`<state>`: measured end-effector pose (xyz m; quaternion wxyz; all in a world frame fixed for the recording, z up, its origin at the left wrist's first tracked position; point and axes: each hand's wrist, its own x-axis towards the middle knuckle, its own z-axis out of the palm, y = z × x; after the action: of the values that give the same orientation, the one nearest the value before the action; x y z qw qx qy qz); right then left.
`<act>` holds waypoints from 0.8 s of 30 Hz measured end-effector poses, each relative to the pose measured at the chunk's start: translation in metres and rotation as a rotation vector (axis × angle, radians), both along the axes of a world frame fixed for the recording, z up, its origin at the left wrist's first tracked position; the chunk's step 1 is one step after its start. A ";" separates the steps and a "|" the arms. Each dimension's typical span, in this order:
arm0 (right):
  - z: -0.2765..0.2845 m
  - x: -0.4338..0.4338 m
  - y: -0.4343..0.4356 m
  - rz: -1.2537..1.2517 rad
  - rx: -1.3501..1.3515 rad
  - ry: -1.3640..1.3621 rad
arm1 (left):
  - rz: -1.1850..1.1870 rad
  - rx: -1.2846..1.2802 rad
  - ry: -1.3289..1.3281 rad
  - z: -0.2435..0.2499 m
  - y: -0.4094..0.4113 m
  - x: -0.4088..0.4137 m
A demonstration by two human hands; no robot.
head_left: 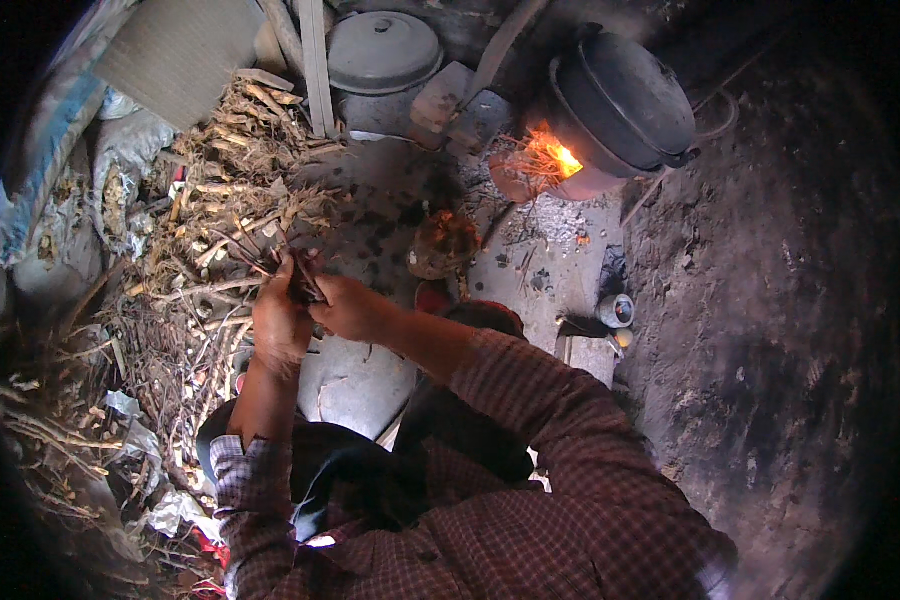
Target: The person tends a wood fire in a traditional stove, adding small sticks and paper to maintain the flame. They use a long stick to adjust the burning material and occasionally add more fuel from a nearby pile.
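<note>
My left hand (281, 319) and my right hand (345, 304) meet in front of me, both closed around a small bunch of thin brown twigs (249, 251). The twig ends stick out past my fingers towards the upper left; the gripped middle is hidden. Below and beyond my hands spreads a heap of dry sticks and roots (217, 187). At the upper right, a fire (551, 154) burns with thin twigs at the mouth of a clay stove (589, 186). Over it sits a blackened lidded metal pot (622, 97), tilted in this view.
A lidded aluminium pot (382, 52) stands at the back beside bricks (441, 97). A soot-dark wall (750, 322) bounds the right. Pale ash (570, 225) lies before the stove. A small tin (616, 310) stands by the wall. Plastic scraps (176, 514) lie at lower left.
</note>
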<state>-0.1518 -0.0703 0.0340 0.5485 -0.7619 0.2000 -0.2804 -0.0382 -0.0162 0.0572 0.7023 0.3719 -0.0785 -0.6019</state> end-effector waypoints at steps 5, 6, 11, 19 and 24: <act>0.038 -0.025 -0.058 -0.082 0.372 0.493 | 0.028 -0.008 -0.099 0.012 -0.008 -0.014; 0.038 -0.033 -0.072 -0.144 0.428 0.492 | 0.027 0.041 -0.092 0.006 -0.004 -0.008; -0.042 -0.113 -0.148 -0.554 0.538 0.216 | -0.034 0.058 -0.064 -0.008 0.007 0.003; -0.099 -0.197 -0.212 -1.088 0.897 0.106 | -0.013 0.213 -0.087 -0.031 0.022 0.016; -0.121 -0.225 -0.249 -1.212 0.931 0.003 | 0.019 0.275 -0.080 -0.042 0.019 0.019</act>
<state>-0.3767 -0.3194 -0.0866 0.5629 -0.2095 0.6814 -0.4182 -0.0193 0.0032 0.0155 0.6468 0.4889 -0.0197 -0.5850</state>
